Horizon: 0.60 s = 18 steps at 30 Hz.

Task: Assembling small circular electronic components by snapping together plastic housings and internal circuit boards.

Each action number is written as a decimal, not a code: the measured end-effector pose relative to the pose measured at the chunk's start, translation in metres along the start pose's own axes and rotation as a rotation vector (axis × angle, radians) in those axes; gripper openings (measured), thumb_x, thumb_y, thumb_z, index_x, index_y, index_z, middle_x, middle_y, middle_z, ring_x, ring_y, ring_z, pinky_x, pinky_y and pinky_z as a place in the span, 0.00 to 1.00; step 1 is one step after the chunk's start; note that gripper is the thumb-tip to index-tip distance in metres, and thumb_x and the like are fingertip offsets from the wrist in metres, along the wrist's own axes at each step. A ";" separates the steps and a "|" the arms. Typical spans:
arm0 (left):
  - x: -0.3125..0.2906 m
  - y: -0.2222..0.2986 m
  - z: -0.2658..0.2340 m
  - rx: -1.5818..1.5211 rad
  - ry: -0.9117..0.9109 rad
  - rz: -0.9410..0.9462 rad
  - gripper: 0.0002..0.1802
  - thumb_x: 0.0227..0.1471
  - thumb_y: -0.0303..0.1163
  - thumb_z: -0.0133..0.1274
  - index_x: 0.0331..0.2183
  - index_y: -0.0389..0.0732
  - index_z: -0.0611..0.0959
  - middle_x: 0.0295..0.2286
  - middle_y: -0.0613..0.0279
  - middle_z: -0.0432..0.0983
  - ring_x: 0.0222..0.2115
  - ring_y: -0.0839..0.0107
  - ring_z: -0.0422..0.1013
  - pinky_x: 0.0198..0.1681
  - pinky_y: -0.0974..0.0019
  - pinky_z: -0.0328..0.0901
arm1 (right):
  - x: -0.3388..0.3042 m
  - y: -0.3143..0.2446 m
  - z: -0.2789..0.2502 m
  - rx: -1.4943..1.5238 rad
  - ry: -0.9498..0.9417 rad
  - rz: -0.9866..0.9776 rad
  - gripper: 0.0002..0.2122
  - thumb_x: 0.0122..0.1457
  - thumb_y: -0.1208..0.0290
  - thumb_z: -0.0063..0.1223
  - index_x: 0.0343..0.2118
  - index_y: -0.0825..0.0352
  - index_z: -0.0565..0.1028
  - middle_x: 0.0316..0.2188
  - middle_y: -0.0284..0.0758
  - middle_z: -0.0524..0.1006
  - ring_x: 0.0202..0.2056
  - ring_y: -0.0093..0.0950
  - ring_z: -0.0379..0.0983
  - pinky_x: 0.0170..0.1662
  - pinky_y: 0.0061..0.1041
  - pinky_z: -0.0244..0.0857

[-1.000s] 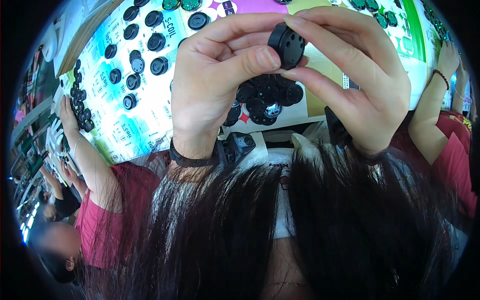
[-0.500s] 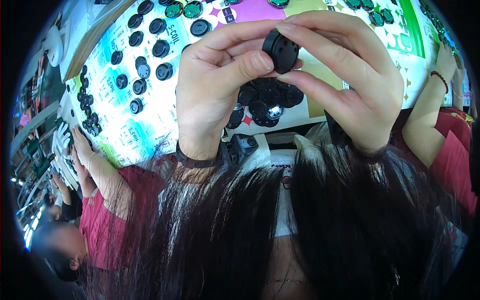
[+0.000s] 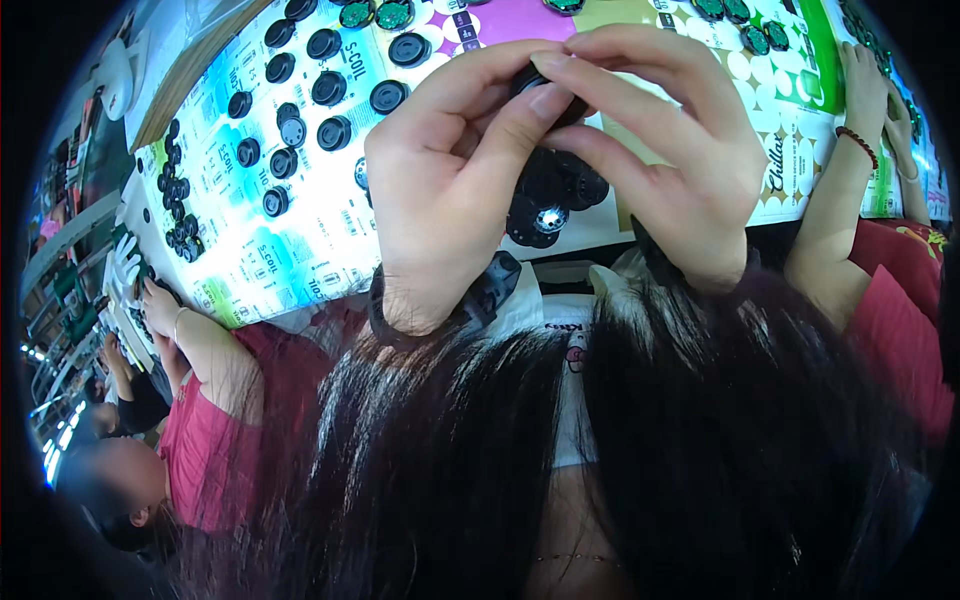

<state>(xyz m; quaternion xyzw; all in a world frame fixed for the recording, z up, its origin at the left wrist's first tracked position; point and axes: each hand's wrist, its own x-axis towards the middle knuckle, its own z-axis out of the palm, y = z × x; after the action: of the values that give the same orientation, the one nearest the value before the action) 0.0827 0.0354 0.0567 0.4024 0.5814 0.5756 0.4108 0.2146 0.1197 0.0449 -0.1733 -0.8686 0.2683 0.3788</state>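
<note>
Above the near part of the worktable, both my hands meet around a small round black plastic part [image 3: 528, 78]. My left hand [image 3: 440, 170] pinches it with the thumb across its near side. From the other side, the fingertips of my right hand [image 3: 690, 150] press on its upper edge, and the right thumb is close beneath it. Fingers cover most of the part, so its holed face is hidden. Just below my hands lies a pile of similar round black parts [image 3: 535, 215], one with a shiny face; my left hand partly covers it.
Round black parts [image 3: 328, 88] stand scattered on the printed sheets [image 3: 330, 235] at left, with a row of smaller ones [image 3: 178, 190] farther left. Green-faced round parts [image 3: 395, 14] sit at the back. Co-workers' arms [image 3: 215, 345] are at left and right, one wearing a beaded bracelet [image 3: 858, 145].
The black part has turned in my fingers, hiding its holed face. My left hand has shifted right and slightly down over the pile; my right hand has come closer to it.
</note>
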 end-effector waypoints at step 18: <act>0.002 -0.014 0.009 0.054 0.007 0.340 0.12 0.53 0.22 0.47 0.40 0.27 0.72 0.34 0.55 0.74 0.34 0.72 0.71 0.38 0.73 0.67 | -0.010 -0.005 0.006 0.691 0.010 0.439 0.17 0.53 0.81 0.51 0.47 0.76 0.68 0.44 0.44 0.71 0.43 0.27 0.70 0.46 0.21 0.62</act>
<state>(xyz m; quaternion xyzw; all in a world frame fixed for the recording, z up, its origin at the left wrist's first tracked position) 0.0906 0.0399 0.0431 0.5039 0.5217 0.6223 0.2941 0.2162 0.1088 0.0385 -0.2185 -0.6680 0.6178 0.3527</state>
